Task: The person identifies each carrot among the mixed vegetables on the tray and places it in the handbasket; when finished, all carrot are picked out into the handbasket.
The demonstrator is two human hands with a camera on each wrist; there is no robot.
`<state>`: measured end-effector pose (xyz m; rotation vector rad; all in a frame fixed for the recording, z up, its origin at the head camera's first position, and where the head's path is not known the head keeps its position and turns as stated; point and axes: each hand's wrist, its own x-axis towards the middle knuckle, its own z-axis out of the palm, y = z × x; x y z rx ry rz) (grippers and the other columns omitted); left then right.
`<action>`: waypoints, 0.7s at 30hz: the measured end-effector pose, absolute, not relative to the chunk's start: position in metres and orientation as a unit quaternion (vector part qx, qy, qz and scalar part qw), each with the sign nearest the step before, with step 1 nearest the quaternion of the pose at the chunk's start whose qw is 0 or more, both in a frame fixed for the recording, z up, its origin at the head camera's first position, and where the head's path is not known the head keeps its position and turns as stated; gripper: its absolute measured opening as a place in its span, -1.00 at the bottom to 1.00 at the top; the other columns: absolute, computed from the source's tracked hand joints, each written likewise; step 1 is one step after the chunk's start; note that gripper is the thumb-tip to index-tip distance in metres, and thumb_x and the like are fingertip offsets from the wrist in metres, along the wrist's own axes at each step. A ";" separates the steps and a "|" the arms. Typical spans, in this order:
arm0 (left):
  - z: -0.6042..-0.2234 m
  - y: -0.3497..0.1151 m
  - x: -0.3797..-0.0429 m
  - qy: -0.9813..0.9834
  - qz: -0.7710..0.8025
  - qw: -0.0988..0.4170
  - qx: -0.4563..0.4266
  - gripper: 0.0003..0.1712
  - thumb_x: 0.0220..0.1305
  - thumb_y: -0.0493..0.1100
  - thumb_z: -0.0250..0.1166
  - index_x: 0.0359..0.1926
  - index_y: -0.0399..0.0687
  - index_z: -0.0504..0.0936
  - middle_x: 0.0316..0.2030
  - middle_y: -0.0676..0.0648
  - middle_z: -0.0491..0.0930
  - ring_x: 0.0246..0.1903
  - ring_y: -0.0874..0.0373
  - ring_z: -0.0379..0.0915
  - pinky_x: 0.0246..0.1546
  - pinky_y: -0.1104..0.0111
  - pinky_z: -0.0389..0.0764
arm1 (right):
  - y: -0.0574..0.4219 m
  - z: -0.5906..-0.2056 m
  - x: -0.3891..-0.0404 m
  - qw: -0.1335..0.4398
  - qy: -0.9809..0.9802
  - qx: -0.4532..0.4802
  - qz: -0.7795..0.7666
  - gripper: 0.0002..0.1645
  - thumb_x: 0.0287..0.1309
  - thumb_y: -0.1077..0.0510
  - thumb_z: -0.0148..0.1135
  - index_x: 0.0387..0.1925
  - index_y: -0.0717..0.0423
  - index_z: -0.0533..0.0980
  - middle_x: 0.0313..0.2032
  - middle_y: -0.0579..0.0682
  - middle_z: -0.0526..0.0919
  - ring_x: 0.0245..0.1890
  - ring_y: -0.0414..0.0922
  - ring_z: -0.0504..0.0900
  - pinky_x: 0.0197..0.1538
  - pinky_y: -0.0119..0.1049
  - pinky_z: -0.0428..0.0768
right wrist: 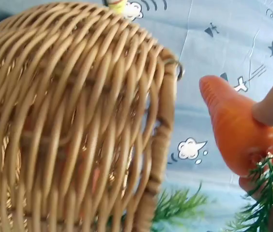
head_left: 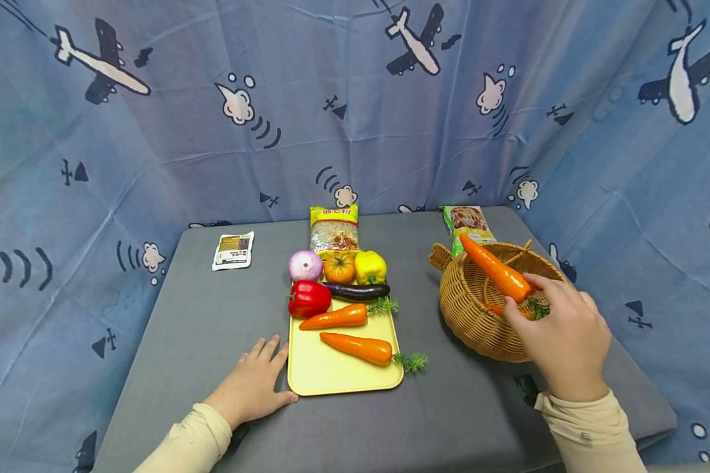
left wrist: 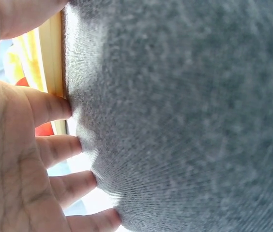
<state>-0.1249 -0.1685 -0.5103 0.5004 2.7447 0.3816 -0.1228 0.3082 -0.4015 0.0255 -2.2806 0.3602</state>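
My right hand [head_left: 568, 328] pinches a carrot [head_left: 497, 269] by its thick end, above the opening of a wicker basket [head_left: 479, 322]. In the right wrist view the carrot [right wrist: 238, 125] points up beside the basket's rim, its green top under the fingers. Part of another carrot and some greens [head_left: 537, 307] show inside the basket. My left hand [head_left: 254, 384] rests spread on the grey table, right beside the left edge of a yellow tray [head_left: 331, 381]. On the tray lie two carrots [head_left: 361, 347], a red pepper [head_left: 309, 299] and an eggplant [head_left: 357, 291].
Along the tray's far end sit a purple onion [head_left: 305, 265], an orange pumpkin [head_left: 339, 267] and a yellow pepper [head_left: 370, 267]. Behind them stands a yellow food bag [head_left: 334, 230]. A white packet [head_left: 233, 251] lies far left, and a green bag [head_left: 467, 223] behind the basket.
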 end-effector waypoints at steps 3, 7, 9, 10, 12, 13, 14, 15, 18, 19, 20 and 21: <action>-0.510 -0.168 -0.125 0.962 0.131 0.162 0.175 0.12 0.26 0.33 0.51 0.58 -0.27 0.36 0.57 -0.39 0.18 0.53 -0.49 0.06 0.36 -0.37 0.29 | 0.314 -0.404 -0.121 0.405 -0.903 -0.001 0.144 -0.41 0.02 -0.07 0.43 0.08 0.12 0.75 -0.07 0.21 0.79 -0.42 0.23 0.48 -0.50 0.14 0.37; -0.510 -0.168 -0.124 0.963 0.129 0.160 0.175 0.12 0.26 0.33 0.51 0.58 -0.27 0.36 0.57 -0.39 0.18 0.53 -0.48 0.06 0.36 -0.36 0.29 | 0.316 -0.407 -0.121 0.385 -0.912 -0.007 0.142 -0.44 0.00 -0.03 0.49 0.04 0.15 0.75 -0.11 0.25 0.78 -0.37 0.28 0.48 -0.45 0.19 0.39; -0.510 -0.169 -0.124 0.963 0.129 0.159 0.176 0.12 0.26 0.33 0.51 0.58 -0.27 0.36 0.57 -0.39 0.18 0.53 -0.48 0.06 0.37 -0.36 0.29 | 0.316 -0.409 -0.121 0.369 -0.919 -0.009 0.139 -0.47 -0.02 -0.01 0.52 0.00 0.16 0.76 -0.17 0.27 0.78 -0.35 0.30 0.48 -0.44 0.21 0.40; -0.510 -0.169 -0.124 0.963 0.130 0.159 0.176 0.12 0.26 0.33 0.51 0.58 -0.28 0.36 0.57 -0.39 0.18 0.53 -0.48 0.06 0.37 -0.36 0.29 | 0.316 -0.410 -0.121 0.361 -0.922 -0.009 0.137 -0.48 -0.02 0.00 0.54 -0.02 0.17 0.76 -0.19 0.27 0.78 -0.34 0.30 0.48 -0.42 0.22 0.41; -0.510 -0.169 -0.124 0.963 0.131 0.158 0.176 0.12 0.26 0.32 0.51 0.58 -0.28 0.36 0.57 -0.39 0.18 0.53 -0.48 0.06 0.36 -0.36 0.29 | 0.316 -0.412 -0.122 0.347 -0.928 -0.013 0.135 -0.49 -0.03 0.01 0.55 -0.03 0.18 0.76 -0.20 0.28 0.78 -0.32 0.31 0.48 -0.38 0.24 0.40; -0.510 -0.169 -0.124 0.963 0.130 0.157 0.177 0.12 0.26 0.32 0.51 0.58 -0.28 0.36 0.57 -0.39 0.18 0.53 -0.48 0.06 0.36 -0.36 0.29 | 0.316 -0.414 -0.123 0.341 -0.930 -0.015 0.134 -0.49 -0.03 0.02 0.56 -0.04 0.18 0.76 -0.20 0.28 0.78 -0.31 0.31 0.47 -0.35 0.25 0.39; -0.510 -0.169 -0.124 0.963 0.131 0.157 0.177 0.12 0.26 0.32 0.51 0.58 -0.28 0.36 0.57 -0.39 0.18 0.53 -0.48 0.06 0.36 -0.37 0.29 | 0.316 -0.415 -0.123 0.335 -0.932 -0.019 0.134 -0.50 -0.03 0.02 0.56 -0.04 0.18 0.76 -0.21 0.28 0.78 -0.31 0.31 0.46 -0.34 0.25 0.37; -0.510 -0.168 -0.124 0.963 0.130 0.156 0.178 0.12 0.26 0.32 0.51 0.58 -0.28 0.36 0.57 -0.40 0.18 0.53 -0.49 0.06 0.36 -0.37 0.29 | 0.316 -0.415 -0.124 0.330 -0.934 -0.022 0.134 -0.50 -0.02 0.02 0.56 -0.04 0.18 0.76 -0.22 0.28 0.78 -0.31 0.30 0.45 -0.33 0.25 0.36; -0.510 -0.168 -0.124 0.963 0.130 0.154 0.179 0.12 0.26 0.32 0.51 0.57 -0.29 0.36 0.57 -0.40 0.18 0.53 -0.49 0.06 0.36 -0.37 0.29 | 0.316 -0.418 -0.125 0.318 -0.939 -0.026 0.132 -0.49 0.00 0.01 0.56 -0.01 0.17 0.75 -0.20 0.30 0.78 -0.28 0.30 0.43 -0.27 0.25 0.30; -0.509 -0.168 -0.124 0.963 0.131 0.154 0.178 0.12 0.26 0.32 0.51 0.57 -0.29 0.36 0.57 -0.40 0.18 0.53 -0.49 0.06 0.36 -0.37 0.29 | 0.316 -0.419 -0.126 0.315 -0.940 -0.025 0.132 -0.49 0.00 0.01 0.56 -0.01 0.17 0.75 -0.20 0.30 0.77 -0.28 0.30 0.42 -0.27 0.25 0.28; -0.509 -0.168 -0.124 0.963 0.131 0.154 0.178 0.12 0.26 0.32 0.51 0.57 -0.29 0.36 0.57 -0.40 0.18 0.53 -0.49 0.06 0.36 -0.37 0.28 | 0.316 -0.420 -0.126 0.313 -0.940 -0.024 0.132 -0.50 0.01 0.01 0.56 -0.01 0.16 0.75 -0.20 0.30 0.77 -0.28 0.30 0.42 -0.26 0.26 0.27; -0.509 -0.168 -0.123 0.963 0.131 0.154 0.178 0.12 0.26 0.32 0.51 0.57 -0.29 0.36 0.57 -0.40 0.18 0.53 -0.49 0.06 0.37 -0.36 0.28 | 0.317 -0.421 -0.127 0.312 -0.941 -0.023 0.132 -0.50 0.01 0.01 0.56 -0.01 0.15 0.75 -0.21 0.29 0.78 -0.28 0.30 0.42 -0.26 0.26 0.27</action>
